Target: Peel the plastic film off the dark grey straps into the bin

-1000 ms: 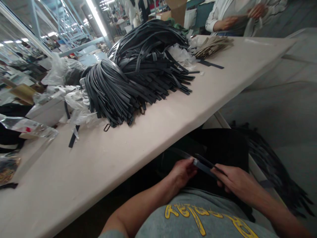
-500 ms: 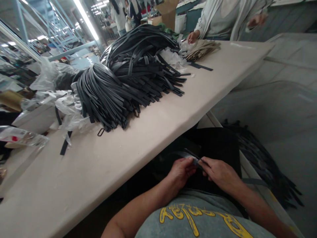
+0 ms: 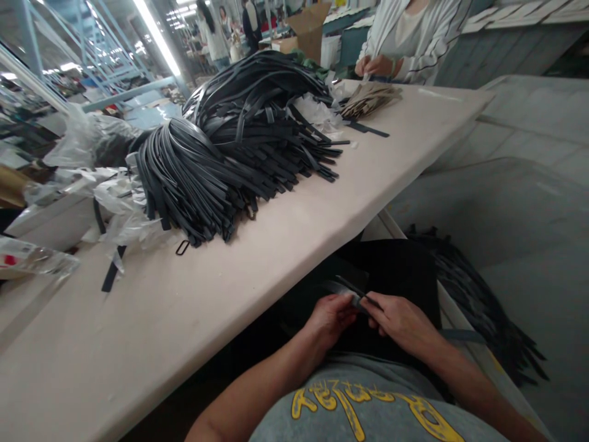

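Observation:
Below the table edge, over my lap, my left hand (image 3: 332, 317) and my right hand (image 3: 399, 320) are both closed on one dark strap (image 3: 350, 291). The fingertips of the two hands almost touch at the strap's end. A big heap of black straps (image 3: 239, 144) lies on the beige table (image 3: 285, 239) well beyond my hands. A small dark metal loop (image 3: 183, 247) rests on the table at the near edge of the heap.
Crumpled clear plastic bags (image 3: 105, 190) lie at the left. A stack of tan pieces (image 3: 368, 98) sits at the far end, where another person (image 3: 409, 37) works. More black straps (image 3: 478, 307) hang in a grey bin at my right.
My right hand slid left along the strap until it met my left hand. The view shifted slightly, and the person at the far end moved their hands.

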`<state>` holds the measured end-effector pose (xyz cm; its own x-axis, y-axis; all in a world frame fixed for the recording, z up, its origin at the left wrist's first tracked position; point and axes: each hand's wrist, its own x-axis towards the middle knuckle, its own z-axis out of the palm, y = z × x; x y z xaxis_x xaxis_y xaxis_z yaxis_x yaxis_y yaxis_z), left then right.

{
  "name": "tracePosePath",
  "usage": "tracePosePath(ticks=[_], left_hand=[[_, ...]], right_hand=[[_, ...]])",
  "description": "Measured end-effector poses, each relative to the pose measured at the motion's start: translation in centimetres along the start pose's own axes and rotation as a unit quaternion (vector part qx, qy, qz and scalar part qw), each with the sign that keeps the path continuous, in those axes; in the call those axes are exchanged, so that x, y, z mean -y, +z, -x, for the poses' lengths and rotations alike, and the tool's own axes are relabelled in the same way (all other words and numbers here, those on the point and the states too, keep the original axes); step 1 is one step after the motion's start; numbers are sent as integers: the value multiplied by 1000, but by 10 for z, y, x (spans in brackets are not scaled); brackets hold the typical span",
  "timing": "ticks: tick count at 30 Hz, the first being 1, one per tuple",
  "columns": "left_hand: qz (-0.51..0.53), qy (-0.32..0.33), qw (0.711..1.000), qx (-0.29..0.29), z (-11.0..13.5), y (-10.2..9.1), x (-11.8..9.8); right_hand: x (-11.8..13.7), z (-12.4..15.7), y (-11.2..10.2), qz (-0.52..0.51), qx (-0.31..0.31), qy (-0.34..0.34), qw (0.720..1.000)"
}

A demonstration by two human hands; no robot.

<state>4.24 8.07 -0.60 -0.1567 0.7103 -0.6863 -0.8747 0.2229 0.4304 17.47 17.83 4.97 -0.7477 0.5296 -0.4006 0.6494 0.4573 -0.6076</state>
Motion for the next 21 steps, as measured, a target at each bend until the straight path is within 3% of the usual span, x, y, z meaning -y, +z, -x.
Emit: tracePosePath(ticks=[4,6,11,13,16,19,21], left_hand=[[14,13,999,-42,-2,-5,-11],[15,11,999,-38,-1,-6,-13],[23,-37,999,-6,5,-1,-12],[33,-61,998,6,10,-2,-14],[43,-91,994,32,16,-4,-18],[41,-119,991,52,19,-4,-17],[36,-125,989,63,21,-2,-14]], right_hand=[[-12,14,-5,-52,56,-4,997],[-14,20,-5,-63,52,-2,997],[-7,15,-7,-82,5,-12,997],[-12,11,-12,-90,-76,-31,993],[-23,8,-16,-61,-216,-148,963],[-28,8,-9,-16,-178,-304,936],[-24,8,-1,6,-145,-363,920]])
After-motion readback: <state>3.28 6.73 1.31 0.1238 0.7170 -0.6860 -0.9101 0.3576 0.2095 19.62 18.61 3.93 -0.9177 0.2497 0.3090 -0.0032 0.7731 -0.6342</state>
